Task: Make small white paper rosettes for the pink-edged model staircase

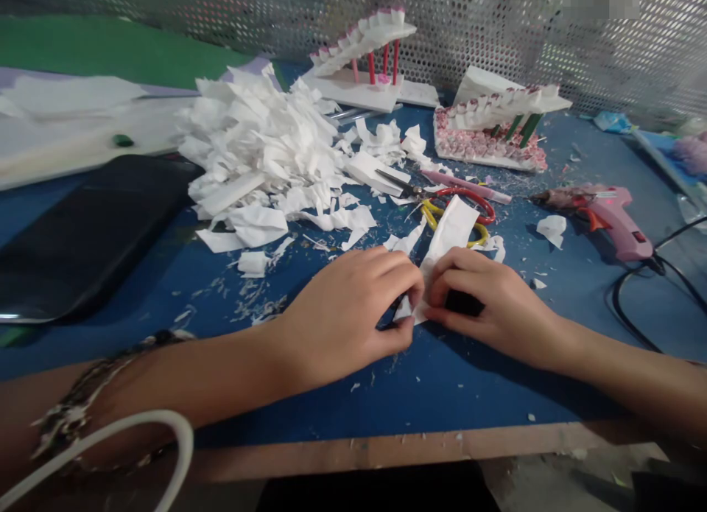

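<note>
Both of my hands meet at the middle of the blue table top point(431, 379). My left hand point(347, 313) and my right hand point(486, 306) each pinch the near end of a white paper strip point(450, 232), fingers curled shut on it. The strip runs up and away from my fingers toward the scissors point(442, 199), which have red and yellow handles and lie open just behind it.
A big heap of white paper scraps point(265, 151) lies at the back left. A black tablet point(82, 232) rests on the left. A pink glue gun point(602, 210) with a black cable point(635, 291) sits at right. Two foam teeth models point(364, 55) point(491, 129) stand by the mesh wall.
</note>
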A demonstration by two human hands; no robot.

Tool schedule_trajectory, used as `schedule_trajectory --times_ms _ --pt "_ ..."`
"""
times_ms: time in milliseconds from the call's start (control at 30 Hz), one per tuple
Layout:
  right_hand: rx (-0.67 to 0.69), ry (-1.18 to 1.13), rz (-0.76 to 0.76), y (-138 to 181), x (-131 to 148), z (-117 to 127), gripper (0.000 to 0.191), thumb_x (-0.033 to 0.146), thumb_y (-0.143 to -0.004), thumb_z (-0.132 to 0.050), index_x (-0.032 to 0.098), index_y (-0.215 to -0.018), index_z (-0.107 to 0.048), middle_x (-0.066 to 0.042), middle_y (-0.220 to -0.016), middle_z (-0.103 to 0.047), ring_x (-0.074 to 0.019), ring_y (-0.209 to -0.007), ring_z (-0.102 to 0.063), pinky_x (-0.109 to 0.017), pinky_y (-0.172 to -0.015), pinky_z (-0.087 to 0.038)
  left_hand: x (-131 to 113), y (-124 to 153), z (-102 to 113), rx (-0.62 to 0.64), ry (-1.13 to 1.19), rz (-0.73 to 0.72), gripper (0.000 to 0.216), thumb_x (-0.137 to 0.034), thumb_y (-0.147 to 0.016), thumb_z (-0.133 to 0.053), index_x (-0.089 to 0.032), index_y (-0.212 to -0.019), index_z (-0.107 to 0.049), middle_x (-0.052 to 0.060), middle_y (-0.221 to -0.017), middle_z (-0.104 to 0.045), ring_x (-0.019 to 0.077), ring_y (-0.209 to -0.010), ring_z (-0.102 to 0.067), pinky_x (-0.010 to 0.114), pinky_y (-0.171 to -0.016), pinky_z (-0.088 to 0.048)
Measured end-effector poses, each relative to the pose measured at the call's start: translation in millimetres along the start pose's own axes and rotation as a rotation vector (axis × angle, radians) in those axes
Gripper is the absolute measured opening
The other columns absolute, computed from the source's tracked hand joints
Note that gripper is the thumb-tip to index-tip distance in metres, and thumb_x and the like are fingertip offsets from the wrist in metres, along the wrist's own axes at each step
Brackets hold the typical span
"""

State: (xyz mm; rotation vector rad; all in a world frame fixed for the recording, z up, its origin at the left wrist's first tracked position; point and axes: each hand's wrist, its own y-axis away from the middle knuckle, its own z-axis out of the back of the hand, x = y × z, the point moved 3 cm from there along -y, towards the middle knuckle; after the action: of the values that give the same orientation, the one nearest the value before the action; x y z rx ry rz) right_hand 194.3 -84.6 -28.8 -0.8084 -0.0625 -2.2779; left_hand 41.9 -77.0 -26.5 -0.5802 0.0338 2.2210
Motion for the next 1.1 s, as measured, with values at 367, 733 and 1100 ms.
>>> schedule_trajectory --times_ms 367,733,1100 --pt "0.052 0.080 0.196 5.2 5.6 -0.5 0.011 0.021 -0.083 -0.051 0.016 -0.089 -0.058 -0.005 -0.092 -0.056 -0.0121 -0.086 -0.051 -0.024 -0.076 -0.044 5.9 -0.5 4.1 0.057 -0.006 -0.180 0.019 -0.032 -0.074 -0.059 -0.017 -0.086 -0.058 0.003 -0.090 -0.058 0.0175 -0.081 -0.052 0.029 -0.071 -0.037" --pt "-0.046 0.540 0.376 4.3 14.2 4.1 0.025 0.019 -0.089 -0.038 0.013 -0.078 -0.059 -0.007 -0.081 -0.060 -0.0148 -0.071 -0.050 -0.027 -0.062 -0.043 2.3 3.4 5.4 -0.027 -0.145 -0.367 0.012 -0.018 -0.084 -0.047 -0.017 -0.081 -0.058 0.001 -0.081 -0.062 0.0148 -0.076 -0.054 0.029 -0.074 -0.035" --pt "0.002 0.225 0.168 3.4 -0.2 -1.1 0.014 0.026 -0.084 -0.049 0.015 -0.083 -0.058 -0.005 -0.086 -0.054 -0.0131 -0.079 -0.050 -0.025 -0.069 -0.043 4.3 2.1 1.2 -0.049 -0.031 -0.153 0.013 -0.027 -0.082 -0.053 -0.018 -0.077 -0.061 -0.001 -0.080 -0.063 0.0158 -0.078 -0.056 0.031 -0.073 -0.037"
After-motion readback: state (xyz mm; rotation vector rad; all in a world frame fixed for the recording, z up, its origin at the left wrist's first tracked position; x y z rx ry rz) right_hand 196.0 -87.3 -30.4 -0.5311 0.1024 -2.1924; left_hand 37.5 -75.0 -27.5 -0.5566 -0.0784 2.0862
